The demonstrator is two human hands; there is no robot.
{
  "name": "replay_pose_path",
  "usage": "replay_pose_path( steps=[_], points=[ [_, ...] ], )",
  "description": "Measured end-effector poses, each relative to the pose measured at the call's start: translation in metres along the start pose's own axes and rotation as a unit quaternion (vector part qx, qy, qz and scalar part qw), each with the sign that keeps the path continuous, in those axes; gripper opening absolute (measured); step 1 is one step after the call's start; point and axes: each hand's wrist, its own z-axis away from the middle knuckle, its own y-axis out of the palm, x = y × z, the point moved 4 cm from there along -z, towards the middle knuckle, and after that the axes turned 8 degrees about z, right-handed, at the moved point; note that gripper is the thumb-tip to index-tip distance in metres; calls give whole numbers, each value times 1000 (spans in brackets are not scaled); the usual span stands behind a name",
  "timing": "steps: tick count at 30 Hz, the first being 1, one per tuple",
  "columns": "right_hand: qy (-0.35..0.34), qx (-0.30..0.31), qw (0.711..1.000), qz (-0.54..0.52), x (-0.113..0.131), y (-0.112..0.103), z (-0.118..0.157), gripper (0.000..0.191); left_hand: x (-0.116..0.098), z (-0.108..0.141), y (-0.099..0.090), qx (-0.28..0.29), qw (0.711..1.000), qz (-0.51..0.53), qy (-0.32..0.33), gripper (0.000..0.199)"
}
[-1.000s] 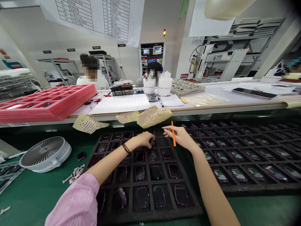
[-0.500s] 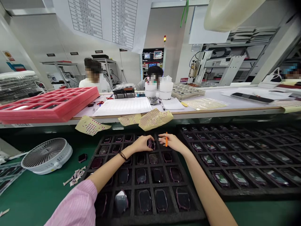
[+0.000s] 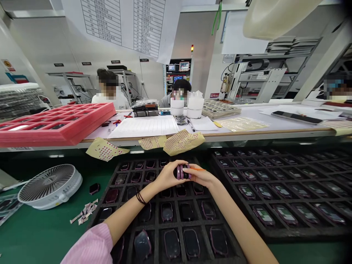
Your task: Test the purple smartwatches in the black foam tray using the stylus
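Note:
Two purple-framed watch cases (image 3: 180, 173) are held side by side on edge above the black foam tray (image 3: 156, 240). My left hand (image 3: 166, 176) is closed around them from the left, with fingers over the top and thumb beneath. From the other side, my right hand (image 3: 202, 176) grips the nearer right one with its fingertips. A thin orange stick (image 3: 199, 169) is tucked between the fingers of that same hand. In the tray's compartments below lie several dark-screened watch cases (image 3: 172, 244), some hidden by my hands and left forearm.
A second black tray (image 3: 288, 233) of watch cases lies to the right. On the left are a grey fan (image 3: 51, 185), a loose watch case (image 3: 94, 188) and paper strips (image 3: 86, 212). Yellow sticker sheets (image 3: 184, 142) hang from the shelf edge; a pink foam tray (image 3: 71, 134) rests above.
My right hand has moved left to meet my left hand and now grips a watch case. The orange stick has swung from upright to nearly level. The view has shifted slightly.

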Motion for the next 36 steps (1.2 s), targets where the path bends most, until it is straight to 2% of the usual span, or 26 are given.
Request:
replay_pose_path(
  steps=[8,13,15,17,19,21,22,24,26,28,32,36],
  points=[
    [9,-18,1000,21,-6,3,1,35,2,2,5,52,999,-12,8,63],
    [-9,-39,999,32,-1,4,0,34,7,0,-1,65,998,1,4,62],
    [-26,-60,997,29,0,0,-2,39,12,-1,-8,43,999,14,-5,57],
    [-44,-91,995,24,0,-7,-4,44,22,-3,-17,-14,997,54,-52,54],
    [-58,-126,990,22,-2,-14,-7,46,38,-3,-27,-108,967,162,-161,50],
    [-64,-152,986,31,-4,-20,-8,47,54,0,-30,-180,900,285,-275,46],
    [-66,-162,984,39,-6,-22,-9,47,60,0,-31,-196,867,332,-316,41],
    [-70,-179,980,58,-7,-25,-9,48,67,-1,-33,-196,831,382,-355,28],
    [-74,-190,976,81,-8,-26,-9,49,72,-3,-39,-190,816,404,-366,14],
    [-80,-199,971,104,-8,-27,-9,48,76,-2,-47,-192,804,422,-373,12],
    [-92,-202,965,142,-9,-28,-8,47,85,2,-62,-192,804,425,-369,22],
    [-97,-193,963,162,-11,-29,-7,48,101,6,-79,-192,842,363,-350,25]
  ],
)
